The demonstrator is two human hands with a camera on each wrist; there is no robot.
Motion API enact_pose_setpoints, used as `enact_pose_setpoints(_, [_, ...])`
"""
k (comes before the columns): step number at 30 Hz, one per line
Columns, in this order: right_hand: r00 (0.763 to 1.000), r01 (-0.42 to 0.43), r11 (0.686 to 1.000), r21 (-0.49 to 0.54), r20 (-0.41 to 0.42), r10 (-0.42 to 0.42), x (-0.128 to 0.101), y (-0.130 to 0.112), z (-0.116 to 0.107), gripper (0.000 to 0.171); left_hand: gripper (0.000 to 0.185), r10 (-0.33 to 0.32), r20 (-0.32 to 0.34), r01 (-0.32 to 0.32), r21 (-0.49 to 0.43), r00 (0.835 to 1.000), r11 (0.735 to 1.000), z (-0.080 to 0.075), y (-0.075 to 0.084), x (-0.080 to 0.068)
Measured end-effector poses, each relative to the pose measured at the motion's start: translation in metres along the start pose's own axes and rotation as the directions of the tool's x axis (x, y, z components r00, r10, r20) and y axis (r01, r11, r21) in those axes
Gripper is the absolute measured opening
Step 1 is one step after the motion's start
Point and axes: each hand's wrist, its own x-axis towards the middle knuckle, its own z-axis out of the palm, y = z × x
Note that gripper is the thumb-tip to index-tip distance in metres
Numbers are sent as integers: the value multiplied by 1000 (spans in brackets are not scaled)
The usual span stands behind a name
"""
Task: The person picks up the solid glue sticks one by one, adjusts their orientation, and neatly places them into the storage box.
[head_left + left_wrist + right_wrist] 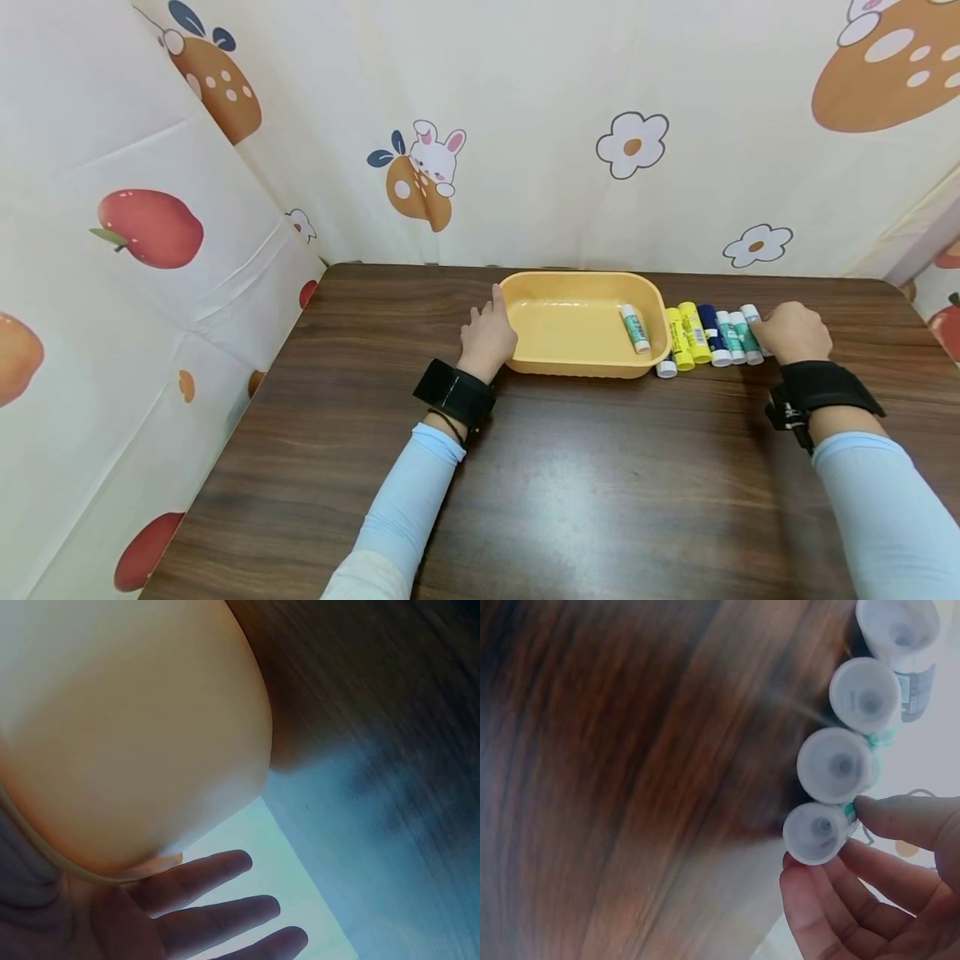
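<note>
A yellow plastic tray [570, 358] stands near the back of the table, with one green-and-white glue stick [634, 328] lying at its right end. My left hand [487, 335] rests against the tray's left end. In the left wrist view, several fingers [217, 922] stretch out straight beside the tray wall [150, 735]. Right of the tray, my right hand [793, 333] pinches the last glue stick [814, 834] of a row between thumb and fingers. Next to it lie more green-and-white sticks [742, 333], a dark blue one [712, 333] and yellow ones [686, 333].
Another stick's white end [666, 367] shows beside the tray's right front corner, partly hidden by the rim. A printed curtain [525, 125] hangs behind the brown wooden table [570, 483] and along its left side.
</note>
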Motion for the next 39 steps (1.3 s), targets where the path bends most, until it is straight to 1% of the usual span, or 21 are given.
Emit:
enact_pose_setpoints(5, [999, 36, 999, 20, -39, -35, -3, 1, -4, 40, 68, -4, 13, 4, -4, 1000, 1000, 0, -1, -1])
enact_pose_setpoints(8, [997, 57, 998, 35, -58, -54, -6, -4, -9, 45, 68, -6, 10, 6, -14, 1000, 1000, -1, -1, -2])
enact_pose_setpoints(11, [995, 80, 996, 46, -56, -77, -11, -16, -16, 52, 67, -8, 6, 8, -25, 1000, 1000, -2, -2, -2])
enact_pose_setpoints(14, [991, 124, 990, 60, -65, -120, -16, -30, -20, 55, 67, -11, 4, 11, -37, 1000, 999, -3, -2, -1])
enact_pose_setpoints(20, [974, 214, 972, 92, -92, -206, -29, -62, -23, 55, 68, -19, 13, 20, -44, 1000, 999, -4, -3, 1])
enact_pose_setpoints(22, [968, 240, 965, 106, -102, -229, -33, -74, -22, 52, 68, -22, 14, 23, -43, 1000, 999, -3, -3, 2])
enact_pose_setpoints(27, [958, 282, 949, 138, -91, -271, -42, -104, -18, 48, 68, -24, 17, 25, -47, 1000, 999, -3, -3, 3])
enact_pose_setpoints(31, [952, 305, 944, 129, -78, -297, -48, -123, -12, 44, 69, -28, 18, 29, -50, 999, 998, -4, -2, 2])
enact_pose_setpoints(34, [945, 325, 938, 119, -73, -318, -50, -131, -5, 40, 69, -31, 20, 32, -50, 999, 998, -3, -1, 2])
enact_pose_setpoints(39, [947, 320, 939, 125, -42, -318, -51, -139, 7, 36, 68, -22, 22, 23, -46, 1000, 999, -1, 0, 0])
